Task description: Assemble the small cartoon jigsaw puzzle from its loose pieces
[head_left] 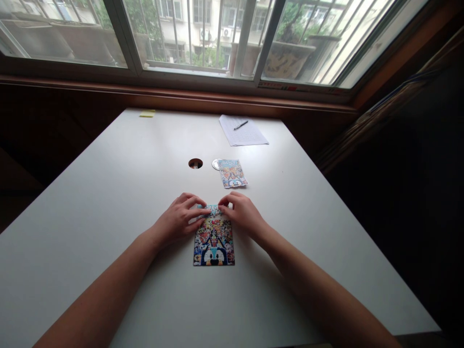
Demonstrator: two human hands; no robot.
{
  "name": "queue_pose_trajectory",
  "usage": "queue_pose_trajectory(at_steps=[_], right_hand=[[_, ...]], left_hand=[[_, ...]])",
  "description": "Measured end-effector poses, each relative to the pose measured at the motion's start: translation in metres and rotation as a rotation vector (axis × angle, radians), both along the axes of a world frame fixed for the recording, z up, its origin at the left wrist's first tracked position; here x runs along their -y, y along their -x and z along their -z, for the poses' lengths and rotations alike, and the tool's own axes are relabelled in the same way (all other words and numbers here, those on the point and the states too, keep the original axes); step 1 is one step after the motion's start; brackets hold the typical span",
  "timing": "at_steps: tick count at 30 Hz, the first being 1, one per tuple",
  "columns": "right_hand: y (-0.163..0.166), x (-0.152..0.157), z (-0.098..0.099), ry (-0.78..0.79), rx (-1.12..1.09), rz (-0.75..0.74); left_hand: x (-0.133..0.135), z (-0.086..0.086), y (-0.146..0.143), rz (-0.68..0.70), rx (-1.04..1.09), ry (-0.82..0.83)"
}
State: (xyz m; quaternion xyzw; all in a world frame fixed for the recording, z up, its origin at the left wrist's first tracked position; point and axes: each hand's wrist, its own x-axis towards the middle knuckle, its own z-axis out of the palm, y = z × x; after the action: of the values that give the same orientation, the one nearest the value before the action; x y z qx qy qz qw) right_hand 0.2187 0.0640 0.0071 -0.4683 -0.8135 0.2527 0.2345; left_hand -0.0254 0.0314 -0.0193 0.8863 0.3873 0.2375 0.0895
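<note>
A colourful cartoon jigsaw puzzle lies flat on the white table, right in front of me. My left hand rests at its top left corner, fingers curled and pinching at the top edge. My right hand mirrors it at the top right corner, fingertips pressed on the same edge. The fingertips of both hands almost meet over the puzzle's top row. Whether a loose piece sits under them is hidden.
A smaller picture card with the same cartoon lies further back, beside a round cable hole and a small disc. At the far edge lie a sheet of paper with a pen and a yellow sticky pad.
</note>
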Motion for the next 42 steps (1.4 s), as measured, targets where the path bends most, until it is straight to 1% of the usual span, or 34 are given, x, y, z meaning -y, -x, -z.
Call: queue_pose_trajectory(at_steps=[5,8,12,20,33,42], right_hand=[[-0.004,0.004,0.003,-0.018,0.022,-0.077],[-0.001,0.007,0.006,-0.057,0.041,-0.093],[0.001,0.008,0.008,-0.097,0.047,-0.09],[-0.002,0.009,0.012,-0.114,0.032,-0.075],[0.001,0.014,0.013,-0.166,0.056,-0.056],[0.001,0.014,0.014,-0.164,0.058,-0.067]], left_hand=[[0.0,-0.001,-0.001,-0.002,0.0,-0.009],[0.001,-0.001,-0.001,-0.002,-0.014,-0.013],[0.001,0.0,-0.001,0.0,-0.017,-0.024],[0.0,0.001,0.001,0.01,0.001,-0.018],[0.0,0.0,0.0,0.014,-0.014,-0.064],[0.001,0.0,0.0,0.009,-0.02,-0.052]])
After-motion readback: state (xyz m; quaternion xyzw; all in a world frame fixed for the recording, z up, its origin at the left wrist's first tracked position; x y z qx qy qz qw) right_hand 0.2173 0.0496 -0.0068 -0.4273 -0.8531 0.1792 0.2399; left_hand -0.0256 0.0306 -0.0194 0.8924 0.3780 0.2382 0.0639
